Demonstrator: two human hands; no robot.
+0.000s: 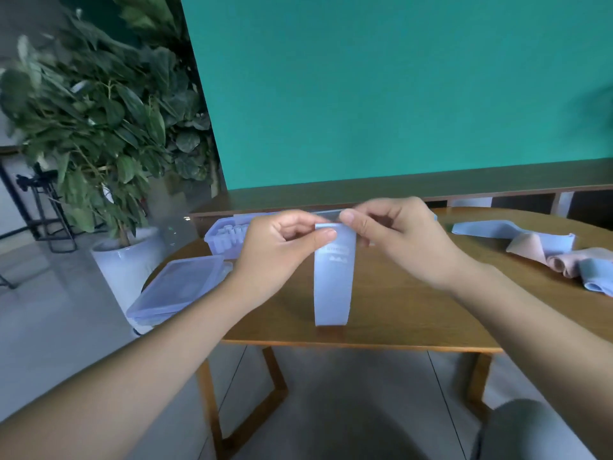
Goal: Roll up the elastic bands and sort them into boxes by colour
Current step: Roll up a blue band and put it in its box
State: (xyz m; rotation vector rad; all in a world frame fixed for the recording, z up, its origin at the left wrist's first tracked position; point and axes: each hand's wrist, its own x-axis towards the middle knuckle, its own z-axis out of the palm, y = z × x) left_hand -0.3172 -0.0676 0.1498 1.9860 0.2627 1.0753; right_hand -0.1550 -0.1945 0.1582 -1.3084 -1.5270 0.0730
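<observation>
A light blue elastic band hangs down over the wooden table, its lower end near the front edge. My left hand pinches its top edge between thumb and forefinger. My right hand pinches the same top edge from the right. A clear plastic box with rolled bands inside stands behind my left hand, partly hidden. A second box with its lid on sits at the table's left edge. Loose blue and pink bands lie at the right.
A large potted plant in a white pot stands left of the table. A green wall and a low wooden shelf run behind it. My knee shows at the bottom right.
</observation>
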